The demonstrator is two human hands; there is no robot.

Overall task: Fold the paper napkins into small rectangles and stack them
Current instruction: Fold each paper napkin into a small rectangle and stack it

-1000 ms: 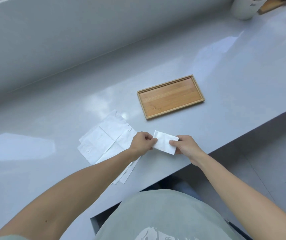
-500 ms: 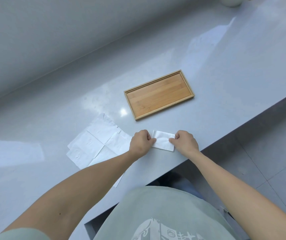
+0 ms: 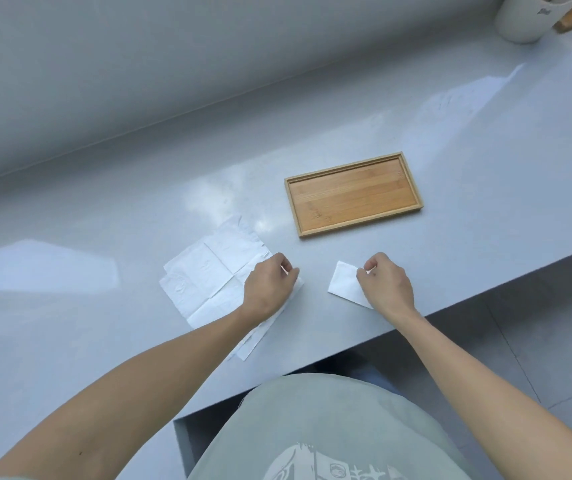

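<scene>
So the right hand has its grip pinched on the folded napkin, a small white rectangle lying on the grey counter near the front edge. The left hand is well apart from it, fingers curled and resting on the pile of unfolded napkins; can't tell if it's actually grasping one. The wooden tray sits just behind, nothing in it. A white cup stands at the far right corner.
</scene>
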